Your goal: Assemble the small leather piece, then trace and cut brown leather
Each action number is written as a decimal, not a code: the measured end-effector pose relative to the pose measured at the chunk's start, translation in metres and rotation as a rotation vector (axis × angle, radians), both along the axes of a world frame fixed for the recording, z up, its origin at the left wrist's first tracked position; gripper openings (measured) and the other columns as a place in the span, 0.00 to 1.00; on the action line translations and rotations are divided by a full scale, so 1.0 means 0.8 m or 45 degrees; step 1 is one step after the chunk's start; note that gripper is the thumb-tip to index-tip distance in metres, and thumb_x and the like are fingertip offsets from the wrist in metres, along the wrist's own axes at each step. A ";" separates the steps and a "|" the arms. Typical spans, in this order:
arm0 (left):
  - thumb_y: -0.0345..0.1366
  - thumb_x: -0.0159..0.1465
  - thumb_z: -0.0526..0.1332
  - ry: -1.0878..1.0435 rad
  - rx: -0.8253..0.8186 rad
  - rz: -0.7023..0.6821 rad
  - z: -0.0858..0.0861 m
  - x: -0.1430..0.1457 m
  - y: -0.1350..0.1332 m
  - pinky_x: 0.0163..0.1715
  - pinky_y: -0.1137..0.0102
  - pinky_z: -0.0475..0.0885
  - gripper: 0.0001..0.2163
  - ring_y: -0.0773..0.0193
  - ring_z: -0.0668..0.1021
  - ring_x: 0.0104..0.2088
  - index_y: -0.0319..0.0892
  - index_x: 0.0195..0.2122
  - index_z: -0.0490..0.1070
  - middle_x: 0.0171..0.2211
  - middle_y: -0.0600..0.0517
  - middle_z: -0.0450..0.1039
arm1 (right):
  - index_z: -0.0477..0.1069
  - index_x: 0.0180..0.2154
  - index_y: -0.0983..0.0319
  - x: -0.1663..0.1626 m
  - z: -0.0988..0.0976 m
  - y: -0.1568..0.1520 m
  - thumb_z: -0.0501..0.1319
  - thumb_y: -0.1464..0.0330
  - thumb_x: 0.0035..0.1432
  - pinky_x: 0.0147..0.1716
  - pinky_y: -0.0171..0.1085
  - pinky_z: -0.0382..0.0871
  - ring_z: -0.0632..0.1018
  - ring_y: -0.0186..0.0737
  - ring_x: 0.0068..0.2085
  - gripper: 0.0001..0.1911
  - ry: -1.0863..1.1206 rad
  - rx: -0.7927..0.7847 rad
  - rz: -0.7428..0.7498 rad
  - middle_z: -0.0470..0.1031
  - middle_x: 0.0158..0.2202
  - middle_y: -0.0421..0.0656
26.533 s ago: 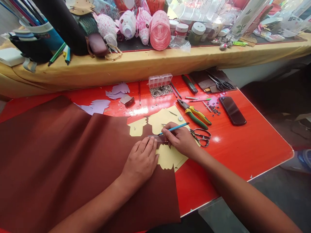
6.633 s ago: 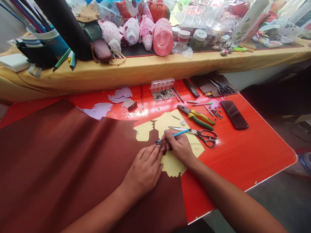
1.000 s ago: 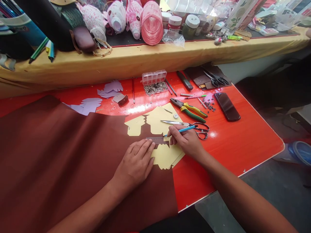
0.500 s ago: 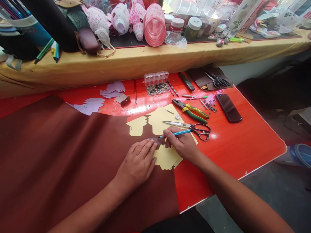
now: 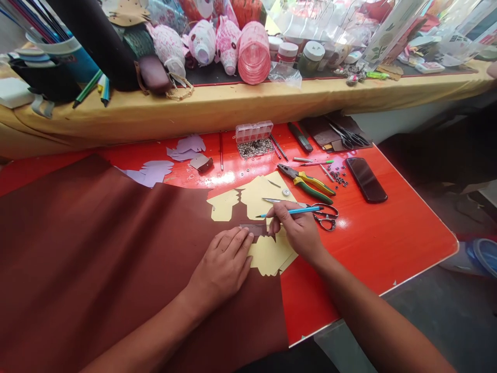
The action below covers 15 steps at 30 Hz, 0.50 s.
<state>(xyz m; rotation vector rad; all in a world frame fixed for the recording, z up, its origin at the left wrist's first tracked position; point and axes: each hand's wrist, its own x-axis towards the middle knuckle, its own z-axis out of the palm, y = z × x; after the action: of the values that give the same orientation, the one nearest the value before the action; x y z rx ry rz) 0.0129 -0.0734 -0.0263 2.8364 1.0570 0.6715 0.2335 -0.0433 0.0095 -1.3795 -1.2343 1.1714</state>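
A large sheet of brown leather covers the left of the red table. My left hand lies flat on it, fingers stretched, pressing the near end of a small clear ruler. My right hand pinches a blue pen, its tip lifted just above the ruler's right end. Pale yellow paper templates lie under and around both hands, with a separate one just beyond.
Scissors and green-yellow pliers lie right of my right hand. Farther back are a clear box of rivets, a black phone, lilac paper scraps and more scissors. A cluttered yellow-covered shelf runs behind.
My right hand has lifted the pen and swung it more level, its tip now off the ruler. My left hand stays pressed on the ruler. The view shifted slightly.
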 end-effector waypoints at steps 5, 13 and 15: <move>0.29 0.73 0.58 -0.048 0.051 -0.021 -0.001 -0.001 -0.002 0.58 0.54 0.72 0.16 0.47 0.80 0.56 0.34 0.59 0.75 0.55 0.39 0.80 | 0.75 0.31 0.59 0.014 -0.001 -0.007 0.63 0.43 0.66 0.25 0.38 0.73 0.77 0.39 0.21 0.27 0.105 -0.040 -0.237 0.67 0.17 0.36; 0.27 0.72 0.57 -0.070 0.100 -0.047 -0.002 -0.002 -0.002 0.55 0.55 0.76 0.14 0.48 0.81 0.54 0.37 0.56 0.78 0.53 0.41 0.81 | 0.75 0.31 0.59 0.026 -0.008 -0.027 0.64 0.44 0.66 0.25 0.38 0.73 0.76 0.39 0.21 0.26 0.142 -0.027 -0.297 0.67 0.17 0.36; 0.27 0.72 0.57 -0.070 0.097 -0.044 -0.004 -0.002 -0.002 0.55 0.55 0.77 0.14 0.48 0.81 0.54 0.36 0.56 0.77 0.54 0.40 0.81 | 0.76 0.31 0.60 0.027 -0.008 -0.032 0.64 0.44 0.66 0.25 0.38 0.72 0.76 0.39 0.21 0.26 0.140 -0.026 -0.293 0.68 0.17 0.36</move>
<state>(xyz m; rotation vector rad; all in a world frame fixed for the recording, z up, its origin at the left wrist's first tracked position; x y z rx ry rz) 0.0111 -0.0753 -0.0297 2.8740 0.9930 0.7984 0.2548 -0.0690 0.0033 -1.4113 -0.9615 1.0857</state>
